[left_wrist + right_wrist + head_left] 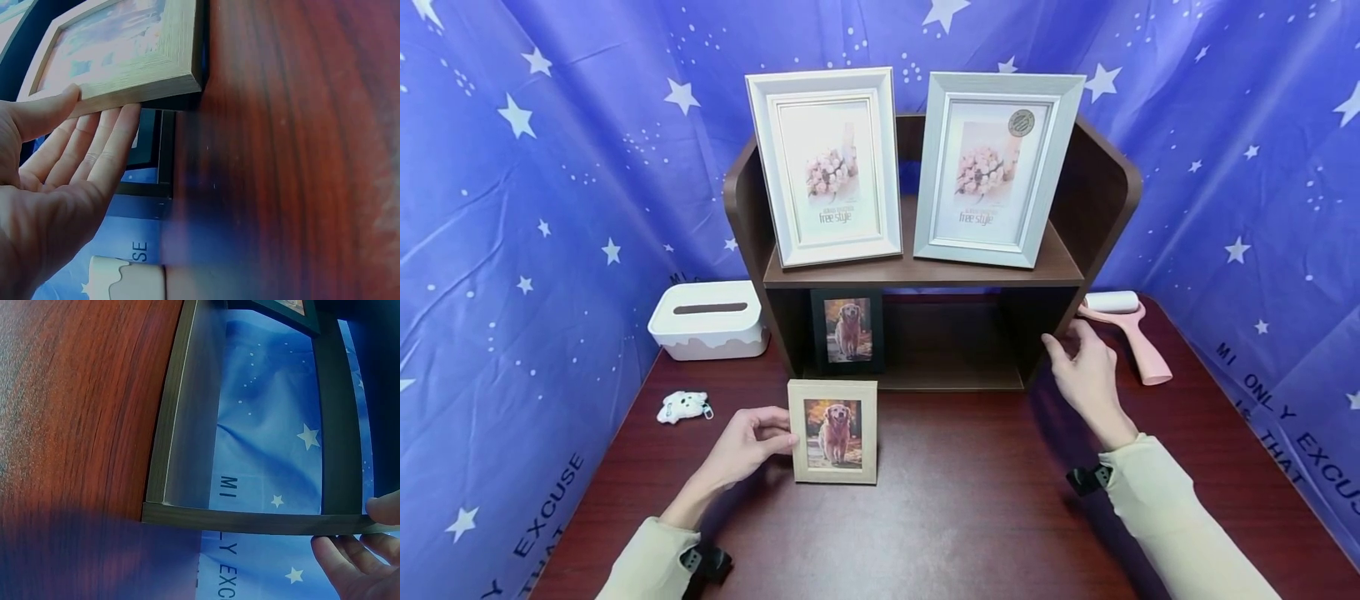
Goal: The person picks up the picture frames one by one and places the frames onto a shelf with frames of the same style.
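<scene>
A light wood picture frame (833, 432) with a dog photo stands upright at the front left of a dark brown shelf (925, 271). My left hand (739, 447) pinches its left edge; in the left wrist view the thumb is on the front and the fingers (119, 140) reach behind. A black picture frame (850, 331) with a similar photo stands in the shelf's lower compartment, at the left. With my right hand (1088, 379) I grip the shelf's right side panel (250, 521), thumb on one side and fingers on the other.
On top of the shelf stand a white picture frame (831, 167) and a grey one (992, 167). Left of it are a tissue box (711, 333) and a small white dog-shaped item (684, 407). A pink lint roller (1138, 337) lies to the right. Starry blue cloth (550, 208) surrounds the table.
</scene>
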